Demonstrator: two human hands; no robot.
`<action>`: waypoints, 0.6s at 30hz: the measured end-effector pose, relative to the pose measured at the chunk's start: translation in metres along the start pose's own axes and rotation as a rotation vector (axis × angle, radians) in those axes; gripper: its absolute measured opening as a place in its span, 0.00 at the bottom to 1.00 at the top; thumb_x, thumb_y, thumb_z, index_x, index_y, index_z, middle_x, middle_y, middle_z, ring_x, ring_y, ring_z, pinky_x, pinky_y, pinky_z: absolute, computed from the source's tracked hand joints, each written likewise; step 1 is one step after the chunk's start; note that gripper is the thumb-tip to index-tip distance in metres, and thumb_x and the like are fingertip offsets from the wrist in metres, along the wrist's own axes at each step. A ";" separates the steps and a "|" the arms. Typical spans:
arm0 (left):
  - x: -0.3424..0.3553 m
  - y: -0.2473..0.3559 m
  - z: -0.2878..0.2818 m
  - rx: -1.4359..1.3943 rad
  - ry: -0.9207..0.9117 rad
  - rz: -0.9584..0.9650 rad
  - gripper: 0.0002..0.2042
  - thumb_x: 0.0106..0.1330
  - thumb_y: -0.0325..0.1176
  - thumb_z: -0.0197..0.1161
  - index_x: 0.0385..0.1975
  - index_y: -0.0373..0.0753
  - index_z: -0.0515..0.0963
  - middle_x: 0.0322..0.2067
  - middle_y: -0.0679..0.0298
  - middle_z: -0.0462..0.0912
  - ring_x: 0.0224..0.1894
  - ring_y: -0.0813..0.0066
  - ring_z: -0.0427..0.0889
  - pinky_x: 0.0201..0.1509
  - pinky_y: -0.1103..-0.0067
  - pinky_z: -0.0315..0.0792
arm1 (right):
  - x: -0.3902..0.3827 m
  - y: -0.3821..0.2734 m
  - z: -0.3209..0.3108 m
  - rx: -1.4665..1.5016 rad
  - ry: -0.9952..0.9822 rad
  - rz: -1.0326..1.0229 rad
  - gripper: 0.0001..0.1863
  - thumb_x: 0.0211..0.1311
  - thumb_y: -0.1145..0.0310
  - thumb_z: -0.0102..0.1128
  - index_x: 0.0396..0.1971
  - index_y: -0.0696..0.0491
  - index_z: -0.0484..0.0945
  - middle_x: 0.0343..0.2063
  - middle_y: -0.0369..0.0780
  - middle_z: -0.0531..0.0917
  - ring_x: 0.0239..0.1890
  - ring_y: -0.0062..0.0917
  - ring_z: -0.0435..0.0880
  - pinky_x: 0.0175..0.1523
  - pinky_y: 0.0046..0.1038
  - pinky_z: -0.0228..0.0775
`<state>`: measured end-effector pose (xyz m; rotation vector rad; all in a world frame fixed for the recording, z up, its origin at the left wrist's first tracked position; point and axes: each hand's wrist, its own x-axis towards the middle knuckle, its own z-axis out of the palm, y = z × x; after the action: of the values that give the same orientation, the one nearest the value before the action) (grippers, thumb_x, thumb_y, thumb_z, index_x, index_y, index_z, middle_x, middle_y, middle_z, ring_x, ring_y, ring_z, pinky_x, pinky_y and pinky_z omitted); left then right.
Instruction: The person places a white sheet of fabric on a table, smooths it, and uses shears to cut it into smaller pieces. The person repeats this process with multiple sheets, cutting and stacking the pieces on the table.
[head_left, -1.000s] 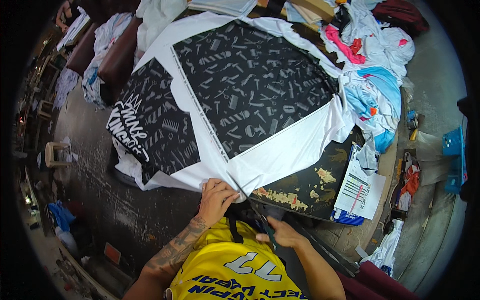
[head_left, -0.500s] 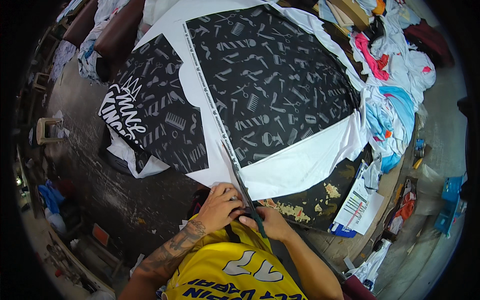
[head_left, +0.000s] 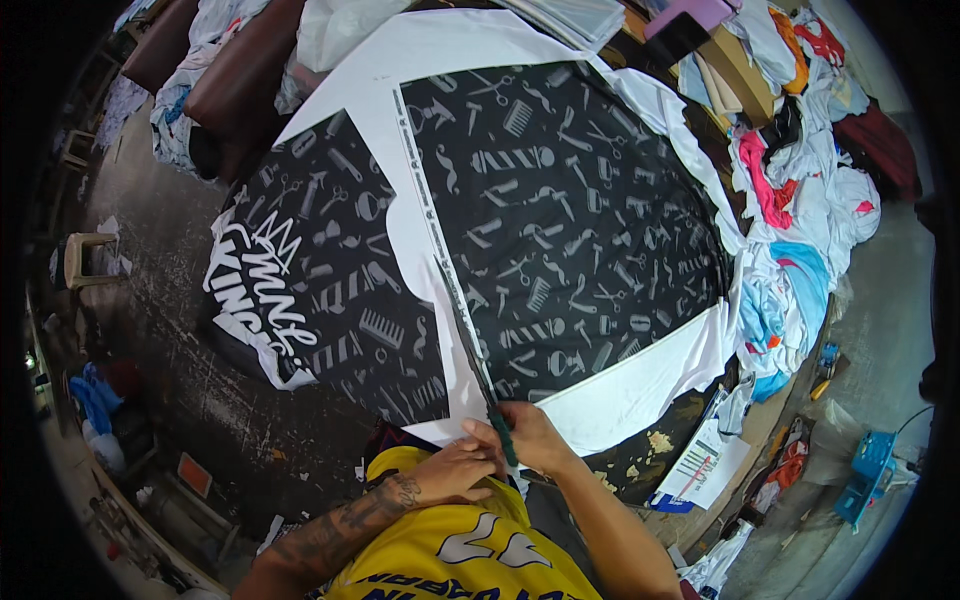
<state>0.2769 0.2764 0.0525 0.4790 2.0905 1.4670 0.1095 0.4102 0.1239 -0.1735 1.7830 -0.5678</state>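
Across the table lies a large printed fabric point(head_left: 560, 230), black panels with grey combs, scissors and moustaches on a white ground. White lettering marks its left panel, and a narrow printed strip point(head_left: 425, 205) runs between the panels. My right hand point(head_left: 530, 435) is closed around the green handles of long scissors point(head_left: 503, 440). Their dark blades point away from me along the white gap beside the strip. Close to my body, my left hand point(head_left: 462, 468) has its fingers bent together at the fabric's near edge, seeming to pinch it; its fingertips are partly hidden.
Heaped clothes point(head_left: 785, 290) crowd the right side, near a cardboard box point(head_left: 740, 75). A white paper sheet point(head_left: 705, 465) lies at the table's right edge. Brown padded seats point(head_left: 240, 75) stand far left, a plastic stool point(head_left: 85, 262) left, and a blue container point(head_left: 865, 480) right.
The fabric has slid toward me and slightly right. My left hand has come down closer to my body, and the scissors lie farther along the strip.
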 end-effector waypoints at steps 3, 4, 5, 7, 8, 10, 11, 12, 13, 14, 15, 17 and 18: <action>0.007 -0.010 -0.011 -0.159 -0.055 0.016 0.21 0.72 0.44 0.69 0.58 0.37 0.81 0.55 0.56 0.84 0.65 0.56 0.74 0.73 0.62 0.67 | 0.017 -0.026 -0.005 0.126 0.000 0.013 0.41 0.61 0.33 0.74 0.44 0.65 0.88 0.28 0.43 0.88 0.31 0.26 0.86 0.40 0.31 0.77; 0.008 -0.013 -0.015 -0.237 -0.046 0.056 0.22 0.73 0.45 0.69 0.59 0.37 0.80 0.54 0.54 0.83 0.63 0.56 0.76 0.70 0.63 0.70 | 0.023 -0.033 -0.008 0.053 0.031 -0.047 0.41 0.60 0.33 0.74 0.42 0.64 0.88 0.26 0.42 0.87 0.29 0.26 0.85 0.38 0.30 0.77; 0.012 -0.016 -0.019 -0.273 -0.103 0.048 0.22 0.73 0.45 0.69 0.59 0.37 0.80 0.54 0.54 0.83 0.63 0.55 0.77 0.69 0.63 0.71 | 0.029 -0.041 -0.009 -0.053 0.022 0.015 0.40 0.60 0.32 0.74 0.40 0.63 0.88 0.24 0.41 0.86 0.27 0.26 0.84 0.36 0.30 0.76; 0.017 -0.024 -0.028 -0.388 -0.180 0.047 0.22 0.74 0.46 0.68 0.58 0.38 0.79 0.54 0.54 0.83 0.63 0.55 0.78 0.68 0.63 0.72 | 0.048 -0.059 -0.014 0.017 0.065 -0.041 0.39 0.58 0.31 0.76 0.35 0.61 0.87 0.22 0.39 0.84 0.26 0.24 0.84 0.35 0.30 0.76; 0.020 -0.029 -0.032 -0.379 -0.224 0.017 0.21 0.76 0.48 0.66 0.58 0.37 0.79 0.53 0.53 0.84 0.58 0.55 0.82 0.64 0.63 0.74 | 0.057 -0.067 -0.019 -0.057 0.086 -0.049 0.37 0.58 0.32 0.77 0.30 0.59 0.84 0.20 0.37 0.83 0.26 0.22 0.83 0.34 0.28 0.75; 0.028 -0.036 -0.041 -0.451 -0.262 -0.035 0.21 0.77 0.48 0.65 0.57 0.37 0.79 0.50 0.53 0.85 0.53 0.55 0.84 0.59 0.62 0.76 | 0.066 -0.083 -0.025 0.021 0.021 0.007 0.36 0.57 0.34 0.79 0.32 0.59 0.85 0.21 0.36 0.82 0.25 0.21 0.83 0.33 0.27 0.74; 0.032 -0.039 -0.044 -0.516 -0.327 -0.038 0.21 0.77 0.48 0.64 0.56 0.37 0.79 0.48 0.53 0.86 0.51 0.55 0.86 0.57 0.62 0.77 | 0.066 -0.090 -0.028 0.004 -0.025 0.122 0.36 0.58 0.35 0.79 0.34 0.59 0.85 0.21 0.36 0.82 0.25 0.21 0.82 0.32 0.26 0.74; 0.038 -0.042 -0.048 -0.566 -0.369 -0.042 0.19 0.78 0.46 0.63 0.53 0.36 0.80 0.45 0.54 0.87 0.47 0.54 0.87 0.52 0.61 0.78 | 0.072 -0.099 -0.031 0.042 0.004 0.056 0.38 0.56 0.31 0.78 0.33 0.59 0.86 0.22 0.37 0.84 0.27 0.23 0.83 0.36 0.28 0.74; 0.044 -0.043 -0.052 -0.574 -0.392 -0.055 0.18 0.77 0.46 0.63 0.52 0.35 0.80 0.44 0.54 0.88 0.47 0.54 0.87 0.52 0.62 0.78 | 0.077 -0.107 -0.035 0.052 0.010 0.067 0.40 0.54 0.28 0.76 0.32 0.59 0.87 0.24 0.39 0.85 0.29 0.26 0.84 0.39 0.30 0.75; 0.049 -0.045 -0.056 -0.607 -0.437 -0.038 0.18 0.76 0.45 0.63 0.51 0.35 0.80 0.44 0.54 0.88 0.47 0.55 0.87 0.52 0.62 0.78 | 0.080 -0.115 -0.037 0.113 0.025 0.007 0.42 0.53 0.25 0.74 0.31 0.58 0.88 0.26 0.41 0.87 0.31 0.28 0.85 0.42 0.32 0.76; 0.055 -0.046 -0.060 -0.618 -0.448 -0.032 0.17 0.76 0.45 0.63 0.51 0.35 0.81 0.43 0.54 0.88 0.47 0.55 0.88 0.52 0.62 0.78 | 0.084 -0.124 -0.040 0.048 0.005 0.079 0.42 0.53 0.25 0.74 0.32 0.58 0.88 0.25 0.41 0.86 0.31 0.28 0.85 0.42 0.32 0.77; 0.063 -0.049 -0.067 -0.657 -0.501 -0.067 0.21 0.73 0.49 0.66 0.51 0.35 0.81 0.42 0.55 0.88 0.47 0.62 0.87 0.52 0.66 0.78 | 0.092 -0.142 -0.048 0.011 -0.020 0.127 0.42 0.54 0.25 0.73 0.32 0.58 0.88 0.25 0.40 0.86 0.31 0.27 0.85 0.43 0.32 0.77; 0.066 -0.053 -0.069 -0.651 -0.522 -0.074 0.22 0.73 0.50 0.66 0.52 0.36 0.80 0.42 0.55 0.88 0.47 0.63 0.87 0.52 0.67 0.78 | 0.095 -0.150 -0.051 -0.016 -0.064 0.177 0.42 0.55 0.25 0.74 0.33 0.59 0.88 0.25 0.40 0.86 0.32 0.26 0.85 0.43 0.32 0.77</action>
<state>0.1835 0.2438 0.0069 0.4501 1.1397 1.6495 0.0076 0.2562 0.1205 -0.0433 1.7207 -0.4170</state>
